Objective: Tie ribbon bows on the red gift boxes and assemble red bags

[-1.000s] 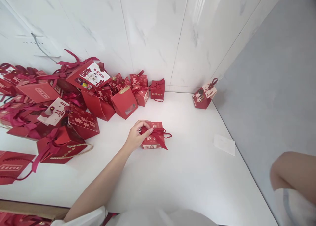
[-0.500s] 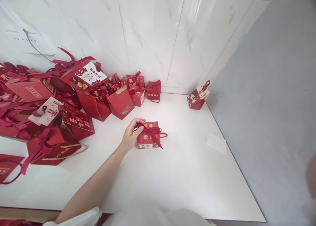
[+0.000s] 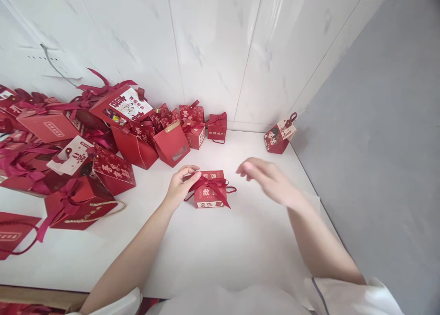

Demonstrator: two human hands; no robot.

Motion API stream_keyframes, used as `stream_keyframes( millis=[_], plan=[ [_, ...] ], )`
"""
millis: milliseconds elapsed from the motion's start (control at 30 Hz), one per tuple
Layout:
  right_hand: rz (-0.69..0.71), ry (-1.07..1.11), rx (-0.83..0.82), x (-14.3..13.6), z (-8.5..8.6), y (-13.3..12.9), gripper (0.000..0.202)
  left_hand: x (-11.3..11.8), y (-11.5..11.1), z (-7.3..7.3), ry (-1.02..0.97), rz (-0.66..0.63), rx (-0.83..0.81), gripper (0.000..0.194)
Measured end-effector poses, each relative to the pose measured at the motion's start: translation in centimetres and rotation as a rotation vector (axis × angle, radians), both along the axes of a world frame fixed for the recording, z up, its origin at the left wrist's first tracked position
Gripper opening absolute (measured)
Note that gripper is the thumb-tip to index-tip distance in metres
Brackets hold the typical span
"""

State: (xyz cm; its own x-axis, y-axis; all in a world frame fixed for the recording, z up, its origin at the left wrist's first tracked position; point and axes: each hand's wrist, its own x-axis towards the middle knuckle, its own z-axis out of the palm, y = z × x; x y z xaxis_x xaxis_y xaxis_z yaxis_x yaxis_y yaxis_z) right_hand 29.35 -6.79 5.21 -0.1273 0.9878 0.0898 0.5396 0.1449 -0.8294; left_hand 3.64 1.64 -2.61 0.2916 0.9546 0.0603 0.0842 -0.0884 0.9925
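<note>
A small red gift box [image 3: 209,193] with white lettering sits on the white table, a dark red ribbon bow [image 3: 215,183] on top and a cord loop at its right side. At its upper left corner, my left hand [image 3: 182,182] is closed, with thumb and forefinger on the left loop of the bow. My right hand [image 3: 263,177] hangs above the table to the right of the box, apart from it. Its fingers are drawn together, slightly blurred, with nothing between them.
Many red gift boxes and bags [image 3: 68,163] are heaped at the left, some along the tiled wall [image 3: 213,44]. One pink and red box [image 3: 279,136] stands at the table's back right corner. My right forearm partly covers a white paper [image 3: 314,202] near the right edge.
My right hand has come in from the right, over the table. My left hand has drawn slightly left relative to the box, uncovering more of its left side. The view has shifted slightly.
</note>
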Motion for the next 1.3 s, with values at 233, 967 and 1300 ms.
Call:
stream_keyframes(
  millis=[233, 967, 1300],
  plan=[
    [0.122, 0.159, -0.243, -1.9, -5.2, 2.4, 0.035, 1.1, -1.3, 0.8, -0.03, 0.061, -0.189, 0.042],
    [0.42, 0.487, -0.274, -1.8, -4.7, 4.3, 0.032, 1.6, -1.7, 1.0, -0.034, -0.249, -0.407, 0.047],
    [0.523, 0.592, -0.219, -3.4, -7.6, 8.0, 0.049, 1.6, -1.8, 0.6, -0.026, -0.423, -0.462, 0.041]
  ],
)
